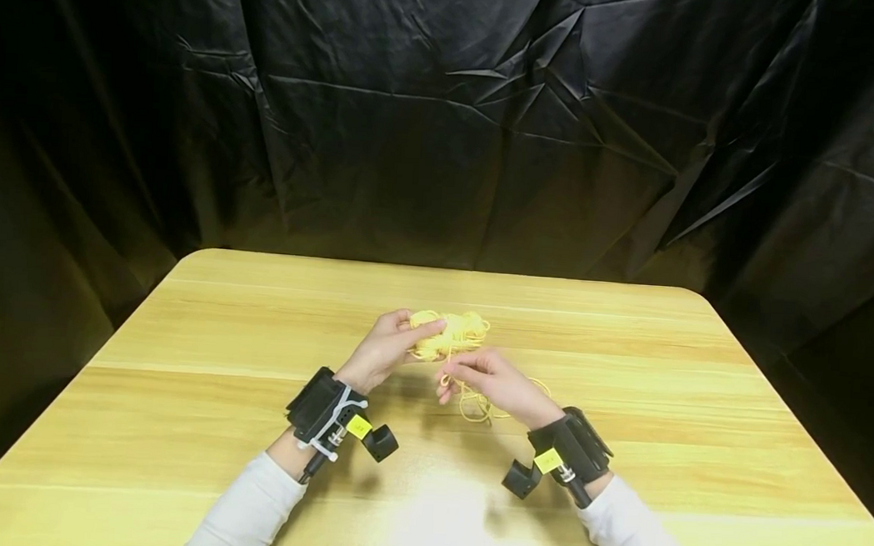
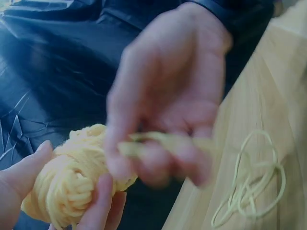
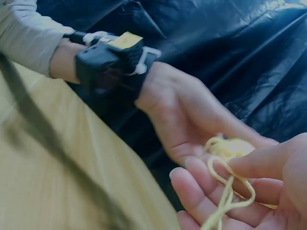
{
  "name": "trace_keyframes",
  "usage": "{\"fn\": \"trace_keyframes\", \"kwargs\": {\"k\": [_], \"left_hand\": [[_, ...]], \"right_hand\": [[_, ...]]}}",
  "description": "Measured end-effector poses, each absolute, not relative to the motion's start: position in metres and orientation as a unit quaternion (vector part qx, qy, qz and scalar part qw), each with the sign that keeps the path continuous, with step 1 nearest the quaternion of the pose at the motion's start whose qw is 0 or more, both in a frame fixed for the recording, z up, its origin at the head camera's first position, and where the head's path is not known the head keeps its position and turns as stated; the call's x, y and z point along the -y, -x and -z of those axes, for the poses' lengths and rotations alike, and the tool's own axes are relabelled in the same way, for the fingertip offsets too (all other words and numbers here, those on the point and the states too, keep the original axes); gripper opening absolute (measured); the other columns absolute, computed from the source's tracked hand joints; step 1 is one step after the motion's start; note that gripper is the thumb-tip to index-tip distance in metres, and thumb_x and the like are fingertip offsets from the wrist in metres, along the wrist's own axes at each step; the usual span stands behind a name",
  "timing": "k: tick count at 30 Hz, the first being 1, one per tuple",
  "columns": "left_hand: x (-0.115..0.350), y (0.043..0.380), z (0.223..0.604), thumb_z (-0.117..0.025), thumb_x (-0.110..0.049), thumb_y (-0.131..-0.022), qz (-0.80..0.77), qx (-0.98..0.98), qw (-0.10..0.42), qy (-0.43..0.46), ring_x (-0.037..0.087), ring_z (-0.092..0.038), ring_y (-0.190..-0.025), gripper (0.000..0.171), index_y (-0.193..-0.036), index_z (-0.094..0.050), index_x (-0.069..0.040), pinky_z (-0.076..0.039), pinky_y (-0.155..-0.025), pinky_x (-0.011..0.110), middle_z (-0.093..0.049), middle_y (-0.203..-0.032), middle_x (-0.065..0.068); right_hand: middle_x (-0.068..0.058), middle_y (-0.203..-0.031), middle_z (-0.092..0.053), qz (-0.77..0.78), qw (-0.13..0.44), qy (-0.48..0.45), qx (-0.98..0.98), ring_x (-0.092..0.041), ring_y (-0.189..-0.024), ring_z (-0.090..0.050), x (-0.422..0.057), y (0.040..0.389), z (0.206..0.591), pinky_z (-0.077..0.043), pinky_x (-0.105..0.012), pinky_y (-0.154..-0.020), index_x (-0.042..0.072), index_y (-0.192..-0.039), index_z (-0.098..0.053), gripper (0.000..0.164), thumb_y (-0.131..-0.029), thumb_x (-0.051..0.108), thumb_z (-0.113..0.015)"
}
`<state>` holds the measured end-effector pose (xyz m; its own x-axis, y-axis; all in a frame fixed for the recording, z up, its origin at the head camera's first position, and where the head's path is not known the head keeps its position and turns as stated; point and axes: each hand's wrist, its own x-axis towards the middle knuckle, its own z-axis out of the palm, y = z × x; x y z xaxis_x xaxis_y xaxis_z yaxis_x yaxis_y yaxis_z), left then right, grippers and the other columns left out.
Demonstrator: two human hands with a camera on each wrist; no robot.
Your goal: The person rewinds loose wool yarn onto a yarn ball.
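A bundle of yellow yarn [image 1: 463, 331] is held above the table by my left hand [image 1: 385, 349], its thumb on top and fingers beneath. In the left wrist view the wound strands of the yarn bundle [image 2: 72, 187] show between thumb and fingers. My right hand [image 1: 501, 384] is just below and right of the bundle, pinching a strand of the yarn between thumb and fingers. A loop of that strand [image 3: 230, 191] crosses the right fingers in the right wrist view. Loose yarn [image 2: 252, 187] lies in tangled loops on the table by the right hand.
The light wooden table [image 1: 172, 424] has rounded far corners, with a black sheet [image 1: 384, 161] hanging behind it. Each wrist wears a black strap with a small camera on a mount [image 1: 380, 442] that sticks out inward. White sleeves cover both forearms.
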<state>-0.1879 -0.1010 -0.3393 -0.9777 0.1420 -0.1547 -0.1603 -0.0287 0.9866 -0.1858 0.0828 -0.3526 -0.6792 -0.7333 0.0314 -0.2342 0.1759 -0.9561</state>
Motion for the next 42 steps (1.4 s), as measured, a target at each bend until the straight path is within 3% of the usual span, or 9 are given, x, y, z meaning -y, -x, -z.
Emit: {"fn": "trace_keyframes", "kwargs": {"k": [5,11,17,22,25,29,31,35,42], "left_hand": [[0.102,0.187,0.338,-0.063,-0.019,-0.083,-0.741,-0.658,0.135,-0.008,0.01,-0.055,-0.076,0.031,-0.104,-0.052,0.001,-0.05,-0.071,0.024,-0.058,-0.087,0.003],[0.102,0.187,0.337,-0.059,-0.02,-0.085,-0.743,-0.647,0.168,-0.022,0.012,-0.059,-0.081,0.038,-0.112,-0.05,0.006,-0.049,-0.082,0.035,-0.06,-0.093,0.006],[0.103,0.187,0.338,-0.058,-0.019,-0.087,-0.723,-0.661,0.195,-0.035,0.011,-0.057,-0.079,0.036,-0.112,-0.05,0.006,-0.049,-0.082,0.036,-0.059,-0.092,0.005],[0.104,0.186,0.339,-0.056,-0.017,-0.087,-0.707,-0.665,0.228,-0.067,0.013,-0.058,-0.076,0.034,-0.111,-0.049,0.007,-0.049,-0.08,0.04,-0.059,-0.09,0.006],[0.105,0.185,0.34,-0.057,-0.018,-0.086,-0.687,-0.673,0.256,-0.099,0.014,-0.06,-0.076,0.035,-0.11,-0.049,0.006,-0.049,-0.081,0.043,-0.06,-0.089,0.006],[0.105,0.185,0.34,-0.06,-0.018,-0.083,-0.654,-0.696,0.268,-0.125,0.012,-0.058,-0.071,0.033,-0.107,-0.052,0.004,-0.052,-0.071,0.033,-0.06,-0.085,0.005],[0.105,0.186,0.341,-0.062,-0.018,-0.083,-0.645,-0.707,0.263,-0.126,0.012,-0.058,-0.068,0.033,-0.105,-0.051,0.004,-0.053,-0.068,0.032,-0.06,-0.083,0.006],[0.104,0.186,0.344,-0.062,-0.014,-0.083,-0.648,-0.707,0.26,-0.113,0.015,-0.059,-0.069,0.033,-0.107,-0.048,0.005,-0.052,-0.073,0.044,-0.058,-0.085,0.01],[0.104,0.185,0.346,-0.058,-0.017,-0.086,-0.648,-0.726,0.212,-0.091,0.021,-0.06,-0.077,0.035,-0.113,-0.049,0.002,-0.05,-0.077,0.045,-0.052,-0.097,0.013]], "right_hand": [[-0.03,-0.097,-0.059,0.561,0.266,0.329,-0.712,-0.032,-0.09,-0.06,-0.08,0.188,0.365,-0.045,-0.041,-0.088,-0.011,-0.105,-0.057,0.033,-0.093,0.018,-0.045],[-0.021,-0.095,-0.058,0.602,0.304,0.264,-0.69,-0.022,-0.082,-0.06,-0.085,0.197,0.379,-0.049,-0.038,-0.081,-0.013,-0.112,-0.049,0.037,-0.092,0.018,-0.047],[-0.006,-0.087,-0.056,0.674,0.325,0.221,-0.625,-0.011,-0.072,-0.054,-0.095,0.205,0.388,-0.045,-0.019,-0.062,0.004,-0.111,-0.052,0.023,-0.091,0.011,-0.044],[0.004,-0.076,-0.054,0.732,0.34,0.205,-0.553,-0.003,-0.062,-0.049,-0.099,0.208,0.387,-0.037,-0.011,-0.05,0.017,-0.09,-0.058,0.019,-0.088,0.035,-0.051],[0.006,-0.071,-0.056,0.742,0.337,0.195,-0.546,-0.002,-0.059,-0.051,-0.099,0.208,0.382,-0.04,-0.01,-0.049,0.015,-0.084,-0.06,0.026,-0.084,0.041,-0.056],[0.007,-0.066,-0.056,0.729,0.319,0.176,-0.579,-0.002,-0.056,-0.053,-0.098,0.207,0.371,-0.045,-0.013,-0.052,0.012,-0.083,-0.061,0.026,-0.091,0.033,-0.049],[0.008,-0.061,-0.049,0.722,0.305,0.17,-0.597,0.0,-0.051,-0.045,-0.097,0.207,0.365,-0.04,-0.012,-0.048,0.01,-0.082,-0.059,0.026,-0.093,0.03,-0.045],[0.008,-0.056,-0.032,0.699,0.26,0.169,-0.645,-0.001,-0.045,-0.027,-0.098,0.205,0.352,-0.023,-0.014,-0.043,0.007,-0.086,-0.057,0.026,-0.094,0.028,-0.044],[0.005,-0.057,-0.03,0.658,0.202,0.194,-0.699,-0.005,-0.046,-0.026,-0.096,0.193,0.336,-0.022,-0.017,-0.045,-0.005,-0.101,-0.058,0.032,-0.093,0.024,-0.046]]}}
